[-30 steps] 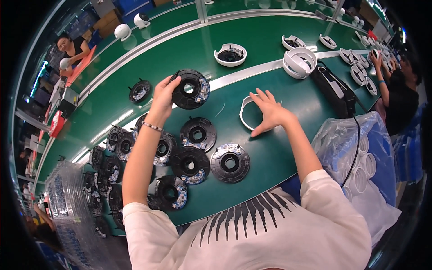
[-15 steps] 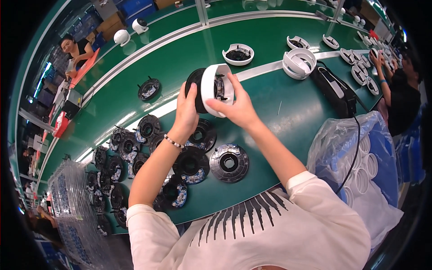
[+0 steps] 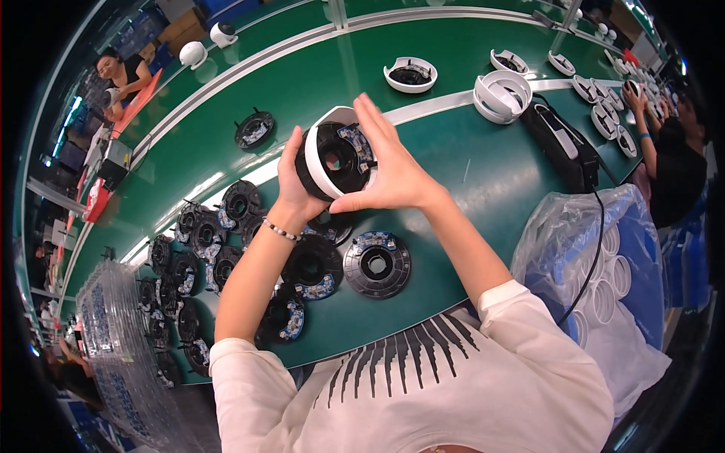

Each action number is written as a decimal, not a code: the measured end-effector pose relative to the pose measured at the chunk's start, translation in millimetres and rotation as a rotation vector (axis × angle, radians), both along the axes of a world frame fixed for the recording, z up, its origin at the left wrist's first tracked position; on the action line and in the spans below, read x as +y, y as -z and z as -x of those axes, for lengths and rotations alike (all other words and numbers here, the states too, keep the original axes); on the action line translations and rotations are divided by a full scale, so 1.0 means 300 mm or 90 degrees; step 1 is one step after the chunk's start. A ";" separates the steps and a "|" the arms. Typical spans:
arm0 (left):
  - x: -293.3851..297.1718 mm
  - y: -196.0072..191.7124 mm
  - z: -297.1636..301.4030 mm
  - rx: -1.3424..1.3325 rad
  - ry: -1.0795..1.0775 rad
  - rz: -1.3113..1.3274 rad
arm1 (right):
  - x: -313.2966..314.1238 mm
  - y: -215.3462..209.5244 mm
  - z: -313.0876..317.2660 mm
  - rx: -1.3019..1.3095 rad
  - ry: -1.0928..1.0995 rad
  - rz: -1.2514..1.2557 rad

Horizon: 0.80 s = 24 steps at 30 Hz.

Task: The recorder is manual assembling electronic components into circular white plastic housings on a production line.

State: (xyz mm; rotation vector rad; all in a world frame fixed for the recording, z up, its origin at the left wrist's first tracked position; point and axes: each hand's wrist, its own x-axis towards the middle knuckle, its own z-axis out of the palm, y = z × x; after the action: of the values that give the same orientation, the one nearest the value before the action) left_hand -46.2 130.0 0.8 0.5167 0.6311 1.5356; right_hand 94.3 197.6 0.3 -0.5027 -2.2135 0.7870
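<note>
Above the green table I hold a white ring-shaped housing [image 3: 316, 167] with a round black part with a circuit board [image 3: 349, 167] inside it. My left hand [image 3: 293, 185] is wrapped round its left, black side, the fingers partly hidden behind it. On the right, my right hand [image 3: 396, 170] spans the housing's edge, thumb at the bottom and fingers stretched up along the top. The open face is tilted toward the right hand, showing the central hole. Below my hands a round black part with a circuit board [image 3: 377, 266] lies on the table.
Several similar black parts [image 3: 208, 234] are crowded at the left beside stacked clear trays [image 3: 113, 325]. White housings [image 3: 502, 98] and a black tool with a cable [image 3: 563, 143] lie to the right. A bag of white rings [image 3: 604, 298] stands nearer. Co-workers sit at both sides.
The housing has turned so its inner face shows more, and it has shifted slightly left. My right hand's fingers have straightened and moved up along its edge.
</note>
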 end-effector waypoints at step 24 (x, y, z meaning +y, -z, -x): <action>-0.004 0.035 -0.074 0.026 -0.111 -0.104 | -0.100 0.013 0.054 0.031 0.200 -0.005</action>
State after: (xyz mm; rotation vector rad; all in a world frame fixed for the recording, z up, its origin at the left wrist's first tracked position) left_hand -24.1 128.8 -9.7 0.6312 0.5964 1.7555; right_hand 77.9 167.7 -3.6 -0.7952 -2.0251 0.6167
